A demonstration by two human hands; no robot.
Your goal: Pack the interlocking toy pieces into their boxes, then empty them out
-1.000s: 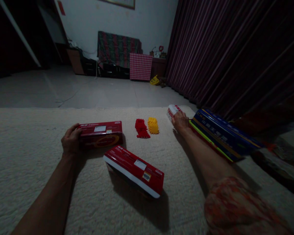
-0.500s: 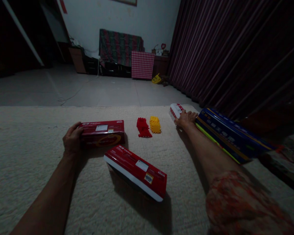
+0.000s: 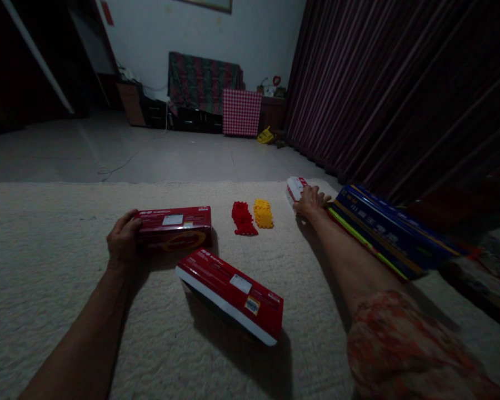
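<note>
Pale quilted matting (image 3: 79, 316) supports a glossy red carton (image 3: 175, 218), left of the red textured piece (image 3: 243, 218). The left hand (image 3: 123, 236) grasps its outer end; stiff, probably slick, it should balance better held mid-length. The right hand (image 3: 310, 202) touches a white-and-red box (image 3: 294, 189); whether gripping, I cannot tell.

My one view comes from a camera worn on my head, above and behind both my hands. It faces forward and tilts down, past my left hand (image 3: 123, 236) and my right hand (image 3: 312, 203) to the floor (image 3: 191, 155) and the wall (image 3: 266, 33) well beyond them. My forearms enter from the bottom edge, close to the lens. With only this view, no part of the scene is shared with another.
</note>
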